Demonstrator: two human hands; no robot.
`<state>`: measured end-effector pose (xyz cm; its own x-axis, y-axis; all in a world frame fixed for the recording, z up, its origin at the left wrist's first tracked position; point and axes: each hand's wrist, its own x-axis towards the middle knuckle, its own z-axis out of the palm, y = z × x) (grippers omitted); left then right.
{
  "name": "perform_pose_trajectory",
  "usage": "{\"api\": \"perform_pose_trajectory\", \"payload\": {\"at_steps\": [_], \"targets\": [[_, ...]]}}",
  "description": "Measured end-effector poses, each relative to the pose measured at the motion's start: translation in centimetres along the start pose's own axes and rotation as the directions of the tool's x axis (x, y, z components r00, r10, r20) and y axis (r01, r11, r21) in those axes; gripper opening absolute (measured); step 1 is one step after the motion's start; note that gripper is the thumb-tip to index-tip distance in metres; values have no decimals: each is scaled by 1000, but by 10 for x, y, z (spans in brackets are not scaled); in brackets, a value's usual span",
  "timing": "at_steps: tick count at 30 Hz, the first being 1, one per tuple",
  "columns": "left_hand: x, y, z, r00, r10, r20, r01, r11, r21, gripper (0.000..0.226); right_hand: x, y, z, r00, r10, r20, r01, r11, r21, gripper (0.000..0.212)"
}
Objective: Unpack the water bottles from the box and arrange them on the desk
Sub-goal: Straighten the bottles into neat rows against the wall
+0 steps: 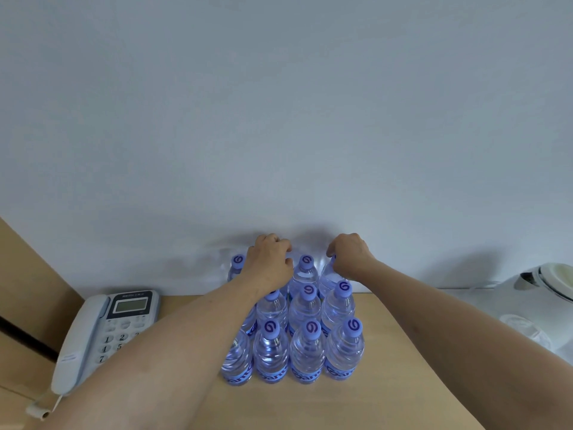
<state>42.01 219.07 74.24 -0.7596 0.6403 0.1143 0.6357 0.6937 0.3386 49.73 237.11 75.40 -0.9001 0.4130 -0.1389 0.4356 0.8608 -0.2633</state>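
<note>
Several clear water bottles (307, 346) with purple caps and blue labels stand upright in tight rows on the wooden desk (387, 383), back against the pale wall. My left hand (269, 262) reaches over the rows to the back one and curls down over a bottle top that it hides. My right hand (350, 254) grips the cap and neck of the back-right bottle (328, 276). No box is in view.
A grey corded desk phone (105, 330) lies at the left of the desk. A brown cabinet side (28, 290) rises at the far left. A white kettle (545, 283) and a clear glass (524, 330) stand at the right.
</note>
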Motion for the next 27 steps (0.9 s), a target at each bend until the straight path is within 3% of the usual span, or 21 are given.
{"api": "perform_pose_trajectory", "payload": {"at_steps": [2, 5, 7, 9, 11, 13, 15, 17, 19, 27], "targets": [[0, -1, 0, 1000, -3, 0, 3, 1000, -2, 32, -2, -3, -3, 1000, 5, -13, -5, 999, -46, 16], [-1, -2, 0, 1000, -8, -2, 8, 1000, -6, 32, -4, -6, -4, 999, 38, -19, -39, 993, -113, 38], [-1, -2, 0, 1000, -7, -3, 7, 1000, -4, 32, -4, -9, -3, 999, 30, -12, -31, 994, -107, 37], [-1, -2, -1, 1000, -4, -7, 4, 1000, -7, 32, -4, -12, -3, 1000, 5, 8, -4, 995, -100, 29], [-1, -3, -1, 1000, -7, -10, 7, 1000, -12, 32, -4, -11, -5, 1000, -18, 8, 19, 995, -102, 6], [-1, -3, -1, 1000, -7, -10, 7, 1000, -13, 33, -3, -8, -5, 999, -29, 22, 30, 996, -83, 24], [-1, -3, -1, 1000, -7, -10, 7, 1000, -11, 33, -2, -5, -5, 1000, -27, 9, 28, 996, -90, 10], [-1, -2, -1, 1000, -5, -7, 5, 1000, -12, 33, -2, -4, -3, 1000, 2, -11, -3, 995, -103, 32], [-1, -1, -1, 1000, -1, -3, 1, 1000, -10, 33, -1, -3, 0, 999, 24, -39, -28, 995, -92, 41], [1, -2, -3, 1000, -8, -11, 7, 1000, -11, 34, -1, -4, 1, 1000, 2, -2, -2, 998, -62, 13]]}}
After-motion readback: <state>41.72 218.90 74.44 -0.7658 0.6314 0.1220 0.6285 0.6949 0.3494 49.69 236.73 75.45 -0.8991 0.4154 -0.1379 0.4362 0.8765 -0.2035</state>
